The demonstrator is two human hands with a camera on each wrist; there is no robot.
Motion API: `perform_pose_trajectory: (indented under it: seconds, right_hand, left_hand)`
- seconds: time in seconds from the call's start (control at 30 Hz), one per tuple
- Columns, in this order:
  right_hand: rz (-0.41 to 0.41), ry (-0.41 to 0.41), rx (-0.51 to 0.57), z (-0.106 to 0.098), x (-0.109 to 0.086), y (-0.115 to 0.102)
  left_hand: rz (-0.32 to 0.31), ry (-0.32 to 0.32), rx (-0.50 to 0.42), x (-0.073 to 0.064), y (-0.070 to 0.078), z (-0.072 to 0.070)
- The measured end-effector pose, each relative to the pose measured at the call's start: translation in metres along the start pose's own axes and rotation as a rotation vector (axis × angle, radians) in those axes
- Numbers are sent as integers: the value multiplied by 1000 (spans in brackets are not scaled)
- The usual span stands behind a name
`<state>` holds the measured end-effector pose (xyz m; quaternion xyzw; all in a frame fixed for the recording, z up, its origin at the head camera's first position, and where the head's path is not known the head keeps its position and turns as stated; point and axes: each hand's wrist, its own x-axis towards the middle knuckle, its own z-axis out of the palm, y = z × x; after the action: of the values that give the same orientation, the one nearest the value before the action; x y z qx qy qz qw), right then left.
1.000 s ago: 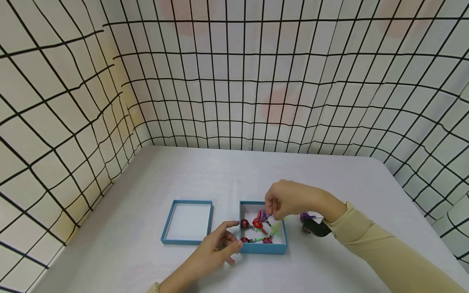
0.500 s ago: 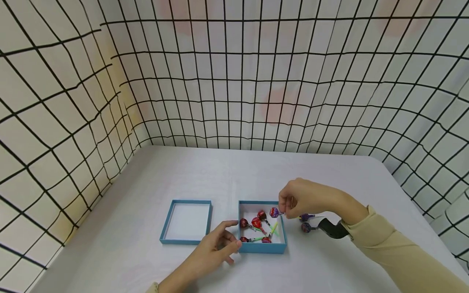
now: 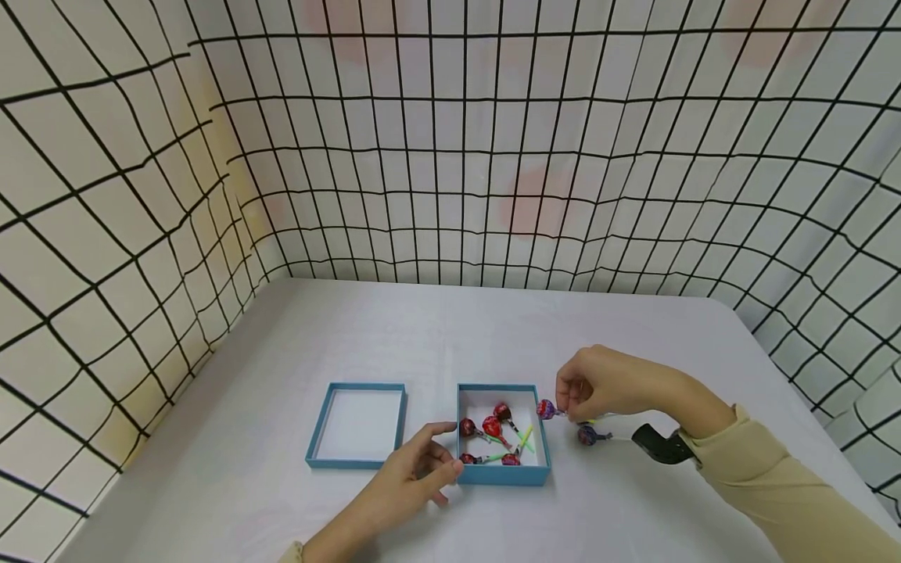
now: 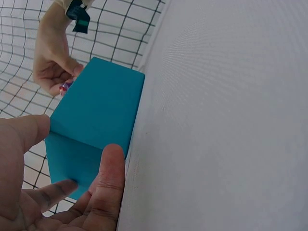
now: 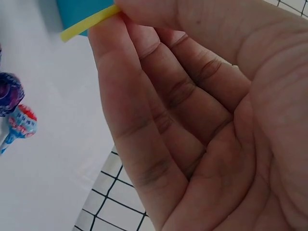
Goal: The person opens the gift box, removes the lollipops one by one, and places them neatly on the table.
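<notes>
My right hand pinches a red-and-purple wrapped lollipop by its stick, just above the right rim of a blue box. In the right wrist view its yellow stick shows between thumb and index finger. Inside the box lie several lollipops in dark red and bright red wrappers. My left hand rests against the box's left side, fingers spread and touching its walls. From the left wrist view, the box's blue outside hides what is in it.
A shallow blue-rimmed lid with a white inside lies left of the box. Right of it, on the white table, lie more lollipops, partly behind the right hand; one has a purple wrapper. Black-lined grid walls enclose the table.
My right hand has moved right, carrying the red-and-purple lollipop from inside the box to above its right rim. My left hand has stayed against the box.
</notes>
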<state>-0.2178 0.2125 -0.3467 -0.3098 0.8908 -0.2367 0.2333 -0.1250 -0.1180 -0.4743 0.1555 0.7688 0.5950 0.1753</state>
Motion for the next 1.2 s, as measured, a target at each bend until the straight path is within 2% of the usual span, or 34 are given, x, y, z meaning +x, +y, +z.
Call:
perform_pose_trajectory:
  seconds: [0.73, 1.2]
  right_hand:
    - [-12, -13, 106, 10, -18, 35]
    - [15, -9, 161, 26, -30, 54]
  left_hand:
    - [-22, 11, -3, 1, 1, 0]
    - [-33, 9, -1, 1, 0, -1]
